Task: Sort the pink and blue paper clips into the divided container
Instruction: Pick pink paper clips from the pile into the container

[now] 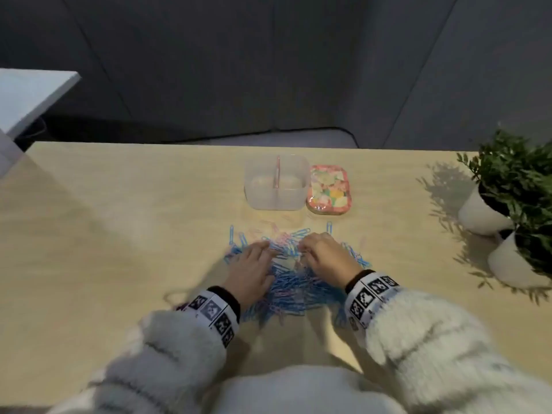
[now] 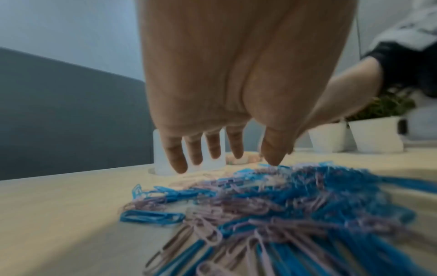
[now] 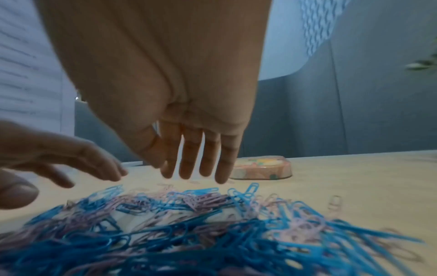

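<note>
A big heap of mixed blue and pink paper clips [image 1: 291, 283] lies on the wooden table in front of me. The heap also fills the left wrist view [image 2: 283, 214] and the right wrist view [image 3: 189, 224]. My left hand [image 1: 254, 264] hovers over the heap's left side, its fingers [image 2: 176, 155] straight and spread, holding nothing. My right hand [image 1: 319, 253] hovers over the right side with straight fingers [image 3: 189, 158], also empty. Behind the heap stands the clear divided container [image 1: 276, 182] with a pink divider, both halves looking bare.
A flowery pink lid [image 1: 328, 188] lies right of the container. Two potted plants in white pots [image 1: 481, 213] stand at the table's right edge. A stray blue clip [image 1: 329, 227] lies near the lid. A white table corner [image 1: 27, 94] is at far left.
</note>
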Tool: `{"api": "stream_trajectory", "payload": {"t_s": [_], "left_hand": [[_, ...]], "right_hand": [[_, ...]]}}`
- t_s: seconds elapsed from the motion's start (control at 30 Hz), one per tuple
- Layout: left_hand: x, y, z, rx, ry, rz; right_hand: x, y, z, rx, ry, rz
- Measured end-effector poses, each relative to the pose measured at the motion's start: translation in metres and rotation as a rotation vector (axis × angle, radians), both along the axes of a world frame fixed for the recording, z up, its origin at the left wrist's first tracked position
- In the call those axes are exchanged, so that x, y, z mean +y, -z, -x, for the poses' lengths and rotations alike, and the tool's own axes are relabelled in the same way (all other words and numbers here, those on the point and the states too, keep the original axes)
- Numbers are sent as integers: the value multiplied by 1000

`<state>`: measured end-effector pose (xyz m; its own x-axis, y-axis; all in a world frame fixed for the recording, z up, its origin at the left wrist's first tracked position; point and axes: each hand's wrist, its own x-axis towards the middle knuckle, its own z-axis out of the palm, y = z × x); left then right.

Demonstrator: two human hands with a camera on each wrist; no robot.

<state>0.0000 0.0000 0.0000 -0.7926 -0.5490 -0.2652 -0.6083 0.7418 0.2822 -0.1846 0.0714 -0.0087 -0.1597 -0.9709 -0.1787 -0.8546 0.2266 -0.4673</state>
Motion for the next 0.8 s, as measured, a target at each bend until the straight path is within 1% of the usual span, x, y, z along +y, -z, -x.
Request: {"api": "stream_trajectory", "payload": {"t_s": [0.03,0.1,0.17,0.23,0.3,0.37,0.43,0.53,0.6,0.73,0.8], "left_hand": [[0,4,3,-40,7,27],[0,11,5,-64,6,43],[-2,20,3,-115,36,8],[1,24,-1,-134,95,5],[5,21,-5,-138,122,49],[9,18,-4,-129,116,75],[7,13,3,-103,73,70],[-2,10,17,-26,48,76],[-8,11,26,-11,76,84],[-12,20,29,-104,143,89],[-8,22,24,-90,152,104]], "right_hand": [[-8,3,-2,41,-5,-5],[-17,7,-2,126,8,-34],[-18,9,0,147,52,-63],[-12,14,7,155,93,-58],[-4,17,14,145,124,-54],[2,19,19,126,148,-64],[4,21,23,83,167,-48],[4,21,28,-69,247,-21],[2,17,30,-194,344,-3],[0,4,35,-509,567,91],[1,-2,40,-719,703,86]]}}
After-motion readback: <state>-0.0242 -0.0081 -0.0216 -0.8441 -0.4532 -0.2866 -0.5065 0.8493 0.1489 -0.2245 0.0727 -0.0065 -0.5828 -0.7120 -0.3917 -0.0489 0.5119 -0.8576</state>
